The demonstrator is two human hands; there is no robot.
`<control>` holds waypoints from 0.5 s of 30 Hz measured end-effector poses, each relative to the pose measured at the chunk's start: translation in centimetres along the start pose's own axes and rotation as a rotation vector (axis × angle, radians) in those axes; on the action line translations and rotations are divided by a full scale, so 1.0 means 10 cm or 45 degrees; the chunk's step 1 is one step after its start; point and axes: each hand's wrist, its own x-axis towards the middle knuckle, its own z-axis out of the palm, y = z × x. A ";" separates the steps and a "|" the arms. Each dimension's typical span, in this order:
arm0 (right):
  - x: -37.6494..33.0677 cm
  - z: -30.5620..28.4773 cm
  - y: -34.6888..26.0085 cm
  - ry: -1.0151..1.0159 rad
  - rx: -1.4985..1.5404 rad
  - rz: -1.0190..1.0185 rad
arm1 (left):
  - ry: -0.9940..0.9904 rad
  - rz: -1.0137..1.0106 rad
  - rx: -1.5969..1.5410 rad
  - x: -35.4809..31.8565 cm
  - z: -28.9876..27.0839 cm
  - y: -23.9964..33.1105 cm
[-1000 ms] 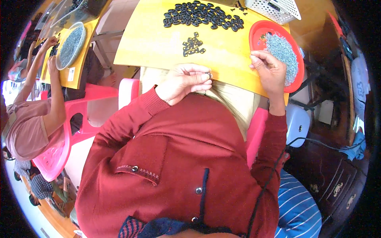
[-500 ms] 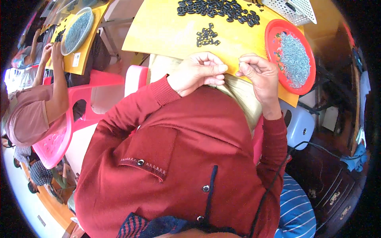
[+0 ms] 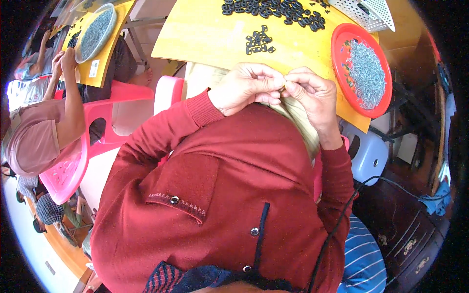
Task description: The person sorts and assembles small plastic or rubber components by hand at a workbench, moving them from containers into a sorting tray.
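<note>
My left hand (image 3: 246, 88) and my right hand (image 3: 312, 95) meet fingertip to fingertip at the near edge of the yellow table (image 3: 205, 34), pinching a tiny part between them that is too small to make out. Both arms wear dark red sleeves. A small cluster of black ring-shaped parts (image 3: 259, 43) lies just beyond my hands. Farther back a long pile of the same black parts (image 3: 273, 10) stretches across the table. A red plate (image 3: 339, 53) holding a heap of small grey metal pieces (image 3: 364, 73) sits to the right of my right hand.
A white perforated basket (image 3: 369, 12) stands at the back right. To the left, another person (image 3: 44, 132) sits on a pink chair (image 3: 68, 171) at a second yellow table with a bowl of grey pieces (image 3: 95, 31). A white stool (image 3: 366, 156) and dark cabinet (image 3: 410, 229) stand at right.
My right hand left the red plate and came in to meet my left hand; both now pinch together at the table's near edge. The view has tilted down a little.
</note>
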 end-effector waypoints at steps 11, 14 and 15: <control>-0.01 0.02 0.00 0.022 -0.035 -0.046 | -0.046 -0.043 0.023 -0.01 0.02 0.02; 0.00 0.03 0.02 0.009 0.017 -0.026 | -0.027 0.028 0.063 0.00 -0.01 -0.01; 0.00 0.03 0.03 0.009 0.054 -0.015 | -0.027 0.026 0.063 -0.01 0.02 0.00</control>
